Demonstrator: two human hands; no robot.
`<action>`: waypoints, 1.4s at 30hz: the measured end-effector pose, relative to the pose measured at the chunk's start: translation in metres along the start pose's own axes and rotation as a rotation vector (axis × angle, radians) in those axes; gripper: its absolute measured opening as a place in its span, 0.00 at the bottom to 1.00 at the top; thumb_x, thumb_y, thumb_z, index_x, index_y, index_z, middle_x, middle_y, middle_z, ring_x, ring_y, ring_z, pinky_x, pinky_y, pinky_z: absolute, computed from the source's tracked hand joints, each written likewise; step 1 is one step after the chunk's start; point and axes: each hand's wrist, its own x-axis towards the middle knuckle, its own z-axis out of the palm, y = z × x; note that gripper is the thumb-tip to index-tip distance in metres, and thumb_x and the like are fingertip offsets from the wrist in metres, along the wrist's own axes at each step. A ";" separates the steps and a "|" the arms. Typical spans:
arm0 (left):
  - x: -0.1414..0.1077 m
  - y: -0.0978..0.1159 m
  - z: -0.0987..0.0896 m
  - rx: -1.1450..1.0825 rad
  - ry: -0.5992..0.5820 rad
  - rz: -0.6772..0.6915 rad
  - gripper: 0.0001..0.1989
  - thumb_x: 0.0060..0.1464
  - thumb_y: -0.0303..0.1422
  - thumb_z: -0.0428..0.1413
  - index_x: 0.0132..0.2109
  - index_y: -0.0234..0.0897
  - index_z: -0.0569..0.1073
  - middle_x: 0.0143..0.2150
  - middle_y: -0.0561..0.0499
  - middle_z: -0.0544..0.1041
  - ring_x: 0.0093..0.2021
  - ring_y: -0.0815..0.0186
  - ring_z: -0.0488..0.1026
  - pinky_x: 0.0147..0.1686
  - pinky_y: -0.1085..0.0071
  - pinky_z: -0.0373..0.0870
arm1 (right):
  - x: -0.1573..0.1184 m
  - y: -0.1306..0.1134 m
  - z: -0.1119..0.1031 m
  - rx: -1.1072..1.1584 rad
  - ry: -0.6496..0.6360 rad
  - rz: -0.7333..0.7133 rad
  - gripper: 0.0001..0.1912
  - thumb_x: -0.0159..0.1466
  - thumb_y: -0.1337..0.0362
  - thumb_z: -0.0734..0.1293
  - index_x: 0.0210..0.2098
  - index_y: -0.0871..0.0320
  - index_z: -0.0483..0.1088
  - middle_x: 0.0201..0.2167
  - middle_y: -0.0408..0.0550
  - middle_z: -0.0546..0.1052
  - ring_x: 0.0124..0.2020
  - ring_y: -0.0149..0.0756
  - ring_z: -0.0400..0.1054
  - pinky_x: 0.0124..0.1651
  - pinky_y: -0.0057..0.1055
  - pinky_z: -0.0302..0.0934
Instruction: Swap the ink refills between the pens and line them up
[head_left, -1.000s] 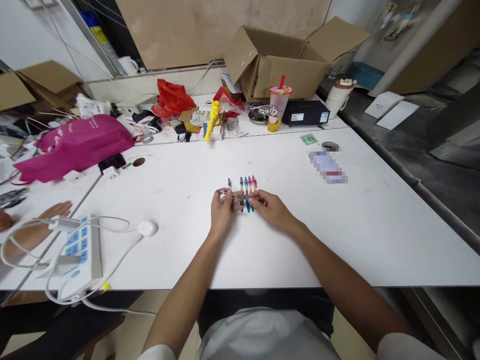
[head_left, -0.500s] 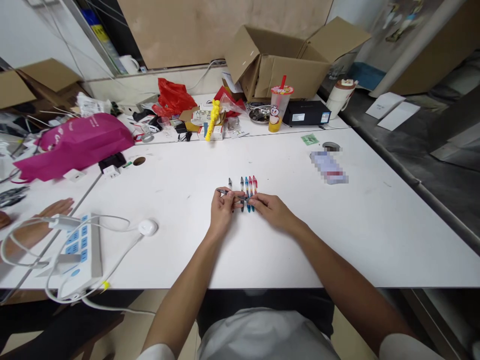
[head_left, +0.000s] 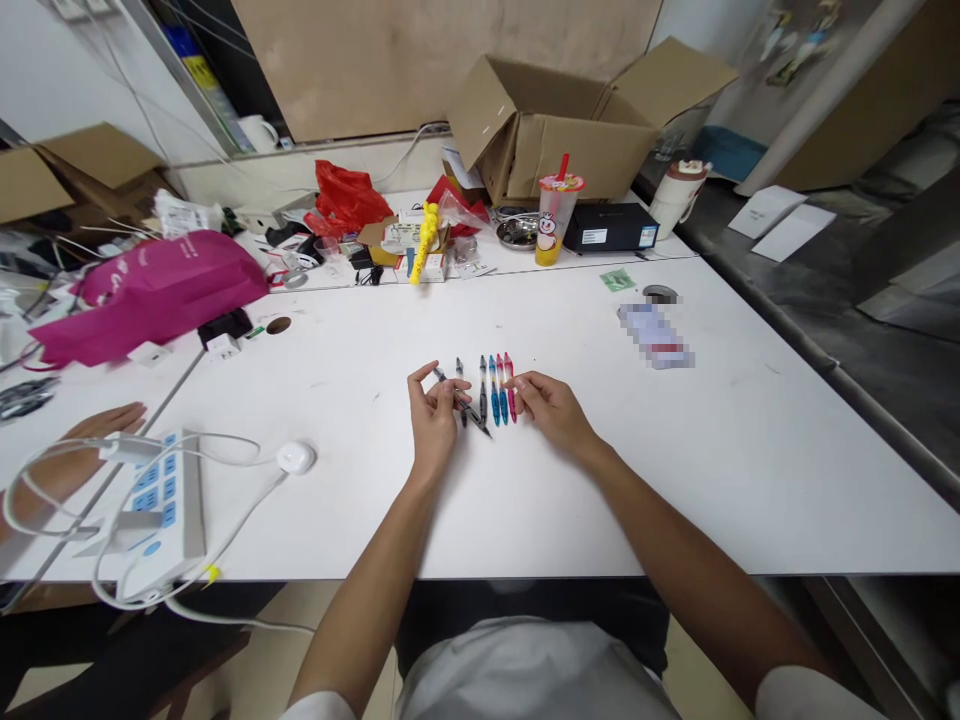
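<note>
My left hand (head_left: 435, 415) is closed around a black pen (head_left: 474, 415), which slants down to the right over the table. My right hand (head_left: 551, 405) hovers just right of a row of pens, fingertips pinched near the red ones; whatever is between them is hidden. In the row are a black pen (head_left: 483, 390), two blue pens (head_left: 495, 400) (head_left: 503, 405) with clear upper barrels, and a red pen (head_left: 511, 395), side by side and upright in the view. Another black pen (head_left: 460, 368) lies apart to the left, partly covered by my left fingers.
A power strip (head_left: 191, 500) with white cables and a round white plug (head_left: 296, 457) lies at left, near another person's hand (head_left: 112, 425). Along the back are a magenta bag (head_left: 165, 285), a drink cup (head_left: 555, 220) and a cardboard box (head_left: 577, 150). A tape roll (head_left: 660, 294) lies at right.
My hands have moved apart. My right fingers have come off the black pen, and its end has swung down toward me in my left hand. The pens in the row show more fully.
</note>
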 end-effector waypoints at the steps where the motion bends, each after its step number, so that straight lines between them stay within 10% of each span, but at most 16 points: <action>1: 0.001 0.000 -0.001 0.002 -0.006 -0.004 0.22 0.65 0.48 0.60 0.58 0.44 0.64 0.42 0.48 0.83 0.35 0.67 0.79 0.41 0.67 0.75 | 0.000 0.000 0.000 -0.008 0.006 -0.006 0.25 0.72 0.42 0.61 0.40 0.57 0.75 0.26 0.43 0.73 0.26 0.33 0.63 0.33 0.33 0.58; 18: 0.005 0.006 -0.006 0.020 -0.124 -0.102 0.23 0.61 0.48 0.62 0.54 0.44 0.63 0.43 0.49 0.82 0.32 0.67 0.79 0.35 0.68 0.76 | 0.000 0.006 0.000 -0.161 0.012 -0.032 0.15 0.72 0.52 0.63 0.42 0.55 0.76 0.29 0.45 0.77 0.29 0.36 0.69 0.34 0.35 0.63; 24: 0.008 0.011 -0.007 0.083 -0.090 -0.189 0.25 0.62 0.47 0.60 0.58 0.43 0.61 0.47 0.43 0.84 0.38 0.63 0.81 0.38 0.65 0.79 | 0.000 0.015 0.006 -0.536 -0.046 -0.394 0.14 0.69 0.57 0.67 0.52 0.53 0.77 0.57 0.52 0.79 0.58 0.50 0.69 0.61 0.52 0.65; 28: 0.027 0.018 -0.009 0.256 -0.112 -0.254 0.17 0.62 0.44 0.60 0.49 0.40 0.66 0.44 0.41 0.84 0.45 0.59 0.81 0.41 0.63 0.79 | 0.000 0.022 0.014 -0.772 -0.192 -0.431 0.24 0.69 0.55 0.69 0.63 0.51 0.73 0.70 0.50 0.69 0.72 0.56 0.57 0.68 0.58 0.59; 36: 0.072 0.039 0.027 1.097 -0.265 -0.086 0.14 0.64 0.32 0.55 0.55 0.33 0.74 0.49 0.36 0.82 0.51 0.50 0.80 0.52 0.57 0.74 | 0.003 0.023 0.013 -0.872 -0.226 -0.461 0.19 0.74 0.56 0.65 0.61 0.51 0.75 0.66 0.46 0.73 0.70 0.53 0.61 0.70 0.55 0.59; 42: 0.085 0.022 0.046 1.240 -0.318 -0.059 0.09 0.57 0.25 0.58 0.45 0.33 0.77 0.45 0.31 0.81 0.46 0.44 0.81 0.46 0.55 0.74 | 0.004 0.023 0.010 -0.840 -0.220 -0.460 0.18 0.72 0.58 0.68 0.59 0.52 0.76 0.66 0.49 0.74 0.70 0.53 0.61 0.68 0.56 0.61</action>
